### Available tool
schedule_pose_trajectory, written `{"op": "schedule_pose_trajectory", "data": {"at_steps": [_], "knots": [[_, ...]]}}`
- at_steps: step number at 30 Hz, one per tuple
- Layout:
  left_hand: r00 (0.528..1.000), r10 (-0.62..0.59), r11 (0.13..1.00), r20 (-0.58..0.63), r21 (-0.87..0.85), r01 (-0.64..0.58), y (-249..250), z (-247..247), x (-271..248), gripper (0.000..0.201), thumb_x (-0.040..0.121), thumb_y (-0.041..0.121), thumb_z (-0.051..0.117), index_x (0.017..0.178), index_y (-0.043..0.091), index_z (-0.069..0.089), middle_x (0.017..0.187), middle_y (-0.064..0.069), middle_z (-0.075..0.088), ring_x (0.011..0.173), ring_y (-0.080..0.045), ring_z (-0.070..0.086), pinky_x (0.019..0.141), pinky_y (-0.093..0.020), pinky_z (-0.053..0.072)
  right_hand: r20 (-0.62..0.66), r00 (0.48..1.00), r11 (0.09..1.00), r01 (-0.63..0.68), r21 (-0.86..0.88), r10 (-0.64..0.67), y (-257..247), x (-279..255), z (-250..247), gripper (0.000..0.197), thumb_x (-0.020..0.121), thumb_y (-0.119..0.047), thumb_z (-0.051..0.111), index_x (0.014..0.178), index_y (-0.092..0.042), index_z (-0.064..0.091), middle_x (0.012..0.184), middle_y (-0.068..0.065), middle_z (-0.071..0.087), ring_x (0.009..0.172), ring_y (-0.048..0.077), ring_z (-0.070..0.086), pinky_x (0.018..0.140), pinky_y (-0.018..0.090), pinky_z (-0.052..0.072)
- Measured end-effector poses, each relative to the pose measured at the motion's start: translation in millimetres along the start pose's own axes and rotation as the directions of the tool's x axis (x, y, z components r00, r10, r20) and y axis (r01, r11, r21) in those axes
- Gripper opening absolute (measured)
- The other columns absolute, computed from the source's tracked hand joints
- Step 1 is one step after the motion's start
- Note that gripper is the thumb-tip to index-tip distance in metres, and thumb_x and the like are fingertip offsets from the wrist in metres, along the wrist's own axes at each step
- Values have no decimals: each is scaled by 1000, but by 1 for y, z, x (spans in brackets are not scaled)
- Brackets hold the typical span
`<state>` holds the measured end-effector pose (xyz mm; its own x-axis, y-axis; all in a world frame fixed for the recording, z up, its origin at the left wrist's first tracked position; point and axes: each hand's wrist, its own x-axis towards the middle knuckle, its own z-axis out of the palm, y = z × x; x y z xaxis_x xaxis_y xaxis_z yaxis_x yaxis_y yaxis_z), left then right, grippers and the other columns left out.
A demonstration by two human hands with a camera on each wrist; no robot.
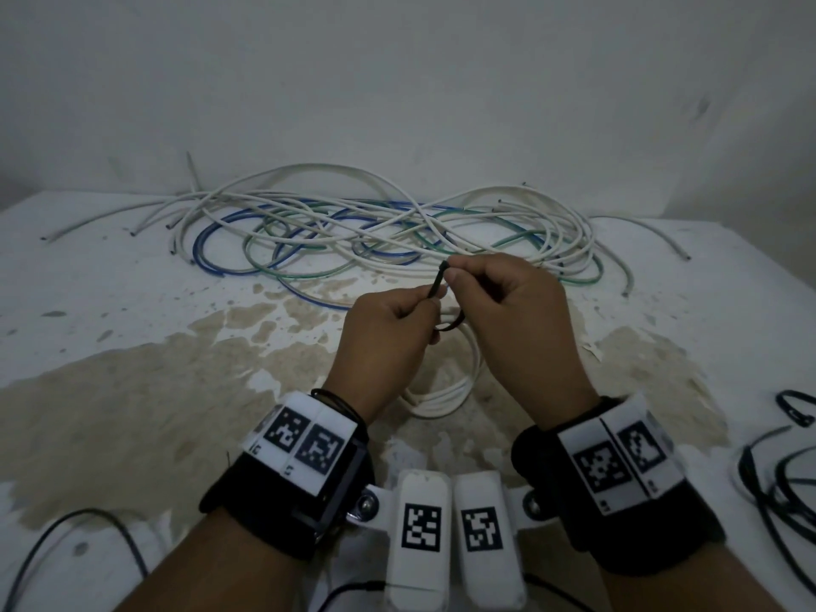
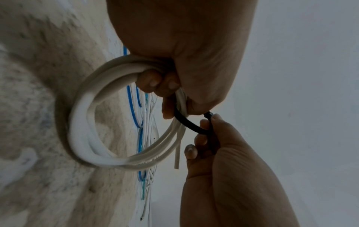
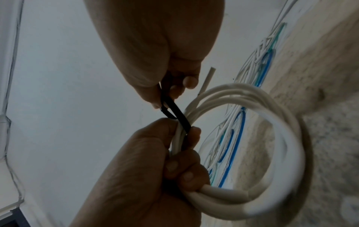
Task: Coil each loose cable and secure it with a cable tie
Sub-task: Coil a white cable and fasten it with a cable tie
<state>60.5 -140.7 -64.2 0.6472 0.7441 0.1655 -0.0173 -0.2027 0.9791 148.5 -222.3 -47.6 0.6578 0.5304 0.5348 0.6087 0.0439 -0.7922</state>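
Above the stained table (image 1: 132, 346), both hands are working on a white coil (image 1: 446, 395) that is hanging between them. The left hand (image 1: 388, 329) is curling its fingers round the gathered strands and pinching the tail of a black cable tie (image 1: 437, 282); the right hand (image 1: 508, 311) is pinching the tie's head end. The tie is looping loosely round the strands, not yet snug. To finish well, the tail probably wants a steady pull through the head while the left fingers are keeping every turn bunched, including the short free end (image 2: 177, 158), so none is slipping out. Behind, the loose cables (image 1: 353, 223) are lying tangled, waiting; spare ties (image 1: 790, 470) are lying at the right.
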Motion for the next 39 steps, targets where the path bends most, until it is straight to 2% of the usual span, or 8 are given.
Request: {"op": "schedule_pose_trajectory", "data": {"at_steps": [6, 10, 15, 21, 24, 27, 34, 39], "knots": [[996, 90, 992, 7, 86, -90, -5, 0, 0, 24, 93, 9, 54, 103, 14, 74, 73, 6, 70, 55, -1, 59, 53, -15, 44, 102, 992, 996, -77, 37, 73, -1, 2, -5, 18, 84, -9, 65, 78, -26, 66, 76, -11, 67, 73, 10, 64, 69, 24, 50], [989, 149, 978, 24, 144, -151, -8, 1, 1, 25, 93, 11, 55, 110, 15, 72, 89, 1, 74, 67, -2, 60, 66, -19, 48, 191, 959, 956, -242, 167, 209, -2, 2, -9, 11, 87, -12, 64, 86, -22, 64, 60, -8, 65, 62, 5, 62, 66, 25, 50], [981, 189, 969, 45, 153, -194, -10, 3, 0, 27, 94, 15, 56, 117, 16, 69, 103, 0, 73, 85, -7, 66, 81, -22, 51, 116, 974, 960, -212, 181, 194, -4, 1, -10, 9, 87, -15, 65, 79, -19, 67, 69, -4, 68, 62, 4, 61, 61, 20, 48], [976, 216, 968, 31, 127, -219, -10, 3, 1, 20, 92, 16, 60, 83, 13, 77, 70, 4, 71, 67, -3, 65, 64, -18, 48, 62, 989, 969, -146, 200, 136, -9, -3, -9, 11, 86, -9, 65, 81, -18, 66, 67, -6, 65, 59, -1, 59, 56, 11, 45], [954, 293, 949, 61, 99, -298, -9, 4, -2, 18, 93, 13, 59, 91, 18, 77, 68, 12, 69, 67, 3, 64, 62, -12, 44, 159, 974, 960, -191, 204, 160, -11, -2, -10, 14, 85, -4, 65, 76, -15, 64, 62, 1, 63, 51, 3, 58, 50, 13, 45], [916, 395, 903, 73, 152, -402, -9, 8, -5, 22, 90, 15, 55, 89, 13, 77, 72, 6, 72, 70, 0, 65, 62, -17, 48, 220, 957, 951, -236, 197, 192, -9, -1, -15, 18, 84, -5, 66, 69, -15, 62, 53, -1, 60, 45, 6, 54, 46, 16, 42], [943, 325, 936, 72, 120, -331, -9, 11, -4, 28, 85, 30, 56, 98, 13, 74, 85, 9, 72, 82, 0, 66, 77, -20, 51, 8, 992, 968, -127, 218, 128, -8, -5, -19, 25, 84, -7, 68, 65, -21, 59, 59, -5, 62, 55, 6, 57, 57, 21, 46], [953, 287, 956, 96, 38, -292, -9, 7, -2, 15, 90, 16, 62, 95, 14, 76, 81, 9, 73, 77, 2, 67, 72, -16, 50, -19, 994, 973, -97, 211, 103, -7, -8, -20, 25, 85, -8, 67, 65, -23, 60, 63, -3, 63, 60, 9, 58, 60, 22, 47]]}}
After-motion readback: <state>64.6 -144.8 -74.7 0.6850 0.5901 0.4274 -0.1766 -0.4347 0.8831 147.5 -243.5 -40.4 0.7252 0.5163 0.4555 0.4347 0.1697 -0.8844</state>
